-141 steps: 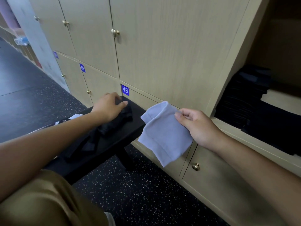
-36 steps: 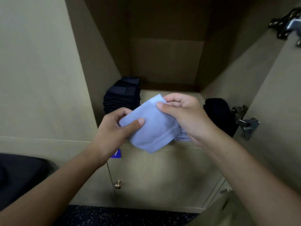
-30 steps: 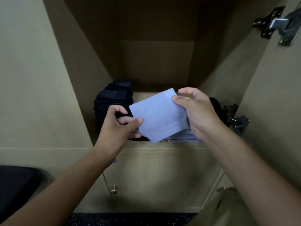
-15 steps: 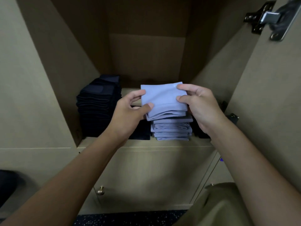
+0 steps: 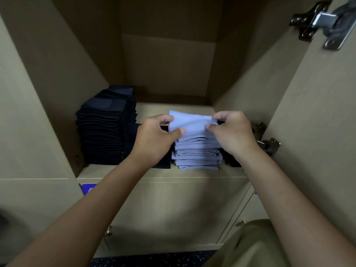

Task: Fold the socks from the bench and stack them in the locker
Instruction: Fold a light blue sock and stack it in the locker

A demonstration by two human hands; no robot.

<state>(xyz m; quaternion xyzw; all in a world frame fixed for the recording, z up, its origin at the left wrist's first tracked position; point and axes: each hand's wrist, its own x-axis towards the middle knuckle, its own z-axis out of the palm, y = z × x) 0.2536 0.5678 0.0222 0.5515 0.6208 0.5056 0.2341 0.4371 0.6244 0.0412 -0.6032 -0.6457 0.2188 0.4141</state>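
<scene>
Both hands are inside the open locker (image 5: pixel 167 62), each pinching a side of the top light blue sock (image 5: pixel 192 125). The left hand (image 5: pixel 154 139) holds the sock's left edge, thumb on the upper face and fingers curled behind it; the right hand (image 5: pixel 232 132) holds the right edge the same way, thumb and forefinger closed on the cloth. That folded sock lies on top of a stack of light blue socks (image 5: pixel 197 158), which stands near the front of the locker shelf (image 5: pixel 173 173), roughly in the middle. Whether the top sock rests fully on the stack or is held just clear of it cannot be told, though its lower edge meets the layer beneath. To the left, against the locker's left wall, stands a taller stack of dark navy folded socks (image 5: pixel 105 128). More dark folded cloth (image 5: pixel 163 163) sits low between the two stacks, mostly hidden behind the left wrist, and another dark pile (image 5: pixel 232 162) shows just right of the blue stack, largely covered by the right forearm. The locker door (image 5: pixel 317 122) stands open on the right, with a metal hinge (image 5: pixel 323 22) near its top and a second hinge (image 5: pixel 269 144) beside the right wrist. Below the shelf, closed locker fronts carry small brass knobs (image 5: pixel 108 231) and a blue number tag (image 5: pixel 87 188).
</scene>
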